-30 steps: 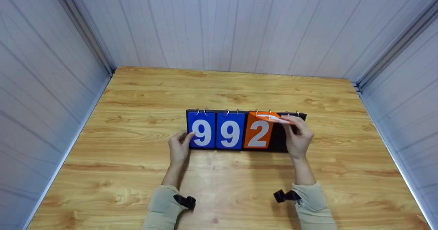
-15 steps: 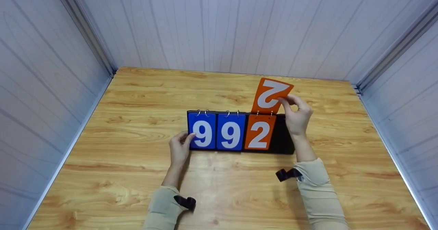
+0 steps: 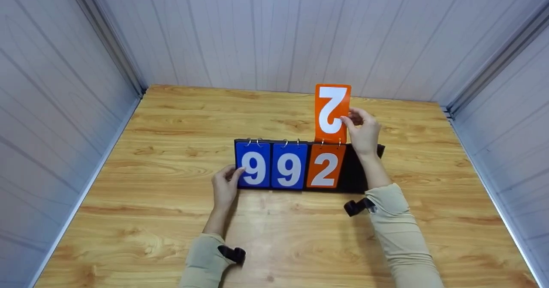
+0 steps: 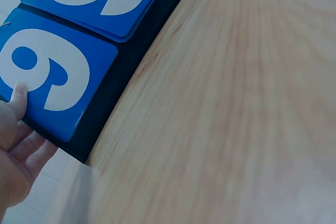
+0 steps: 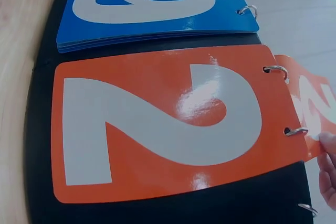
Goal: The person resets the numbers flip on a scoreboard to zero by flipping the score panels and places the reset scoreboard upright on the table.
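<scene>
A flip scoreboard (image 3: 355, 172) with a black backing leans up from the wooden table. Two blue cards, each with a white 9 (image 3: 254, 166) (image 3: 289, 168), hang on its left half. To their right hangs an orange card with a white 2 (image 3: 324, 168). My left hand (image 3: 225, 187) grips the board's left edge, thumb over the first blue card. Above the rings, another orange card (image 3: 332, 110) stands flipped up, its 2 upside down. My right hand (image 3: 364, 136) pinches this card's right edge. In the right wrist view, the raised card (image 5: 310, 95) is partly cut off.
Bare black backing shows at the board's right end, partly behind my right hand. Metal rings (image 5: 275, 71) join the cards to the top edge. White panel walls (image 3: 274, 35) enclose the wooden table (image 3: 283, 236) at the back and sides.
My right hand has lifted the orange card up and over the rings, from lying folded forward to standing above the board. The left hand has kept its hold on the left edge.
</scene>
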A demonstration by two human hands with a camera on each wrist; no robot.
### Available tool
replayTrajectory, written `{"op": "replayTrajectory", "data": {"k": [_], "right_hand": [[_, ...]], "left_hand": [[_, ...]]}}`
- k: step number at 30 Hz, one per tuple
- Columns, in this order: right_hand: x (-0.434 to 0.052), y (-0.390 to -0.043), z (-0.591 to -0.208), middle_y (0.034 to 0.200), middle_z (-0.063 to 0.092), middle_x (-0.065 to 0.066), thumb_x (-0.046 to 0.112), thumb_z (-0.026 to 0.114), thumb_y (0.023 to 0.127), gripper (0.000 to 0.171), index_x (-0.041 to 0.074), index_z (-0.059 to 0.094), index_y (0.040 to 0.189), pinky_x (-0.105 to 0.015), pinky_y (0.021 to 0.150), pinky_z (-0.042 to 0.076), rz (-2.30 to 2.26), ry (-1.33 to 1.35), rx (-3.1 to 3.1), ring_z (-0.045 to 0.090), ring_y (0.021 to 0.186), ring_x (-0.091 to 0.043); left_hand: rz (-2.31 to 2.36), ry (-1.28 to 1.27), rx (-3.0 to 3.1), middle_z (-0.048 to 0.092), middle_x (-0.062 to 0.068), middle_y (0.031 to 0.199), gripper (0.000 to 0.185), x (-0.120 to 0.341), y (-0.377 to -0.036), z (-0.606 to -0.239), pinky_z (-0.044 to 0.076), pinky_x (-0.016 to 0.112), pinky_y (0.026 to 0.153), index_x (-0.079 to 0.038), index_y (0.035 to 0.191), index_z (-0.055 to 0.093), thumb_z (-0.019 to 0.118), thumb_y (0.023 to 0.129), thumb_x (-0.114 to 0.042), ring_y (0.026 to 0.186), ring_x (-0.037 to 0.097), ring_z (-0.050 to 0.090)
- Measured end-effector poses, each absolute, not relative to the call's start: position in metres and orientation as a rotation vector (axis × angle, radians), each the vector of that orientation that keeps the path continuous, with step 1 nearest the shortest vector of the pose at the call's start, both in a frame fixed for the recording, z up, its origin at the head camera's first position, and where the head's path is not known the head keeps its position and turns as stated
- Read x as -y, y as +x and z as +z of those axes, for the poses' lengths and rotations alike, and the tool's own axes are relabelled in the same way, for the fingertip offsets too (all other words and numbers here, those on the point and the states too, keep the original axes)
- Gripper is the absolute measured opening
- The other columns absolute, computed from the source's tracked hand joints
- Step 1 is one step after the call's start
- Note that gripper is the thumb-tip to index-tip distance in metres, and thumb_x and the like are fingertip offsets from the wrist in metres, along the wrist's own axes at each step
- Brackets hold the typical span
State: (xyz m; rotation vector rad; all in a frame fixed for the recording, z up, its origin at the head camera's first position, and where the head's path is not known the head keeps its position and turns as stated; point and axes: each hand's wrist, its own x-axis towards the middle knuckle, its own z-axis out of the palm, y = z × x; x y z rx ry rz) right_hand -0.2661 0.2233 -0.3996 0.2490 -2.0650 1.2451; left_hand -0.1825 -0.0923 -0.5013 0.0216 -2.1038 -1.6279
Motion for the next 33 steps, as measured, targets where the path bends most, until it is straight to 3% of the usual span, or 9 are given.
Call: {"op": "replayTrajectory", "data": {"k": [8, 12, 20, 25, 33], "right_hand": [[-0.214, -0.242, -0.376, 0.074, 0.059, -0.021, -0.009, 0.066, 0.073, 0.016, -0.017, 0.057, 0.082, -0.017, 0.060, 0.045, 1.575, 0.239, 1.920, 0.056, 0.064, -0.014], [-0.215, -0.238, -0.375, 0.072, 0.059, -0.016, -0.015, 0.063, 0.072, 0.015, -0.021, 0.053, 0.082, -0.019, 0.062, 0.048, 1.724, 0.272, 1.827, 0.058, 0.064, -0.012], [-0.222, -0.252, -0.385, 0.076, 0.062, -0.023, -0.003, 0.070, 0.072, 0.018, -0.014, 0.061, 0.084, -0.018, 0.060, 0.047, 1.659, 0.243, 1.891, 0.058, 0.065, -0.011], [-0.223, -0.270, -0.397, 0.078, 0.064, -0.018, 0.006, 0.073, 0.072, 0.021, -0.008, 0.065, 0.087, -0.018, 0.060, 0.046, 1.549, 0.180, 1.999, 0.057, 0.065, -0.008], [-0.219, -0.280, -0.402, 0.081, 0.064, -0.017, 0.007, 0.070, 0.076, 0.022, -0.005, 0.066, 0.094, -0.026, 0.066, 0.049, 1.304, 0.102, 2.304, 0.059, 0.072, -0.021]], "left_hand": [[-1.652, 0.041, 2.100, 0.066, 0.015, 0.075, 0.015, 0.096, -0.191, -0.520, 0.049, 0.022, 0.062, 0.005, 0.081, 0.067, 0.067, 0.078, -0.010, 0.069, 0.020, 0.062], [-1.646, 0.034, 2.093, 0.066, 0.015, 0.075, 0.014, 0.097, -0.191, -0.519, 0.050, 0.023, 0.062, 0.005, 0.080, 0.067, 0.068, 0.077, -0.009, 0.068, 0.021, 0.062], [-1.648, 0.035, 2.092, 0.066, 0.016, 0.075, 0.016, 0.097, -0.190, -0.519, 0.048, 0.018, 0.061, 0.006, 0.081, 0.066, 0.068, 0.077, -0.009, 0.069, 0.024, 0.062], [-1.664, 0.023, 2.079, 0.065, 0.020, 0.074, 0.013, 0.095, -0.185, -0.507, 0.047, 0.018, 0.059, 0.010, 0.081, 0.065, 0.067, 0.077, -0.003, 0.068, 0.029, 0.061], [-1.634, 0.026, 2.103, 0.063, 0.024, 0.074, 0.012, 0.090, -0.173, -0.486, 0.049, 0.023, 0.061, 0.014, 0.080, 0.063, 0.065, 0.078, 0.002, 0.068, 0.031, 0.061]]}}
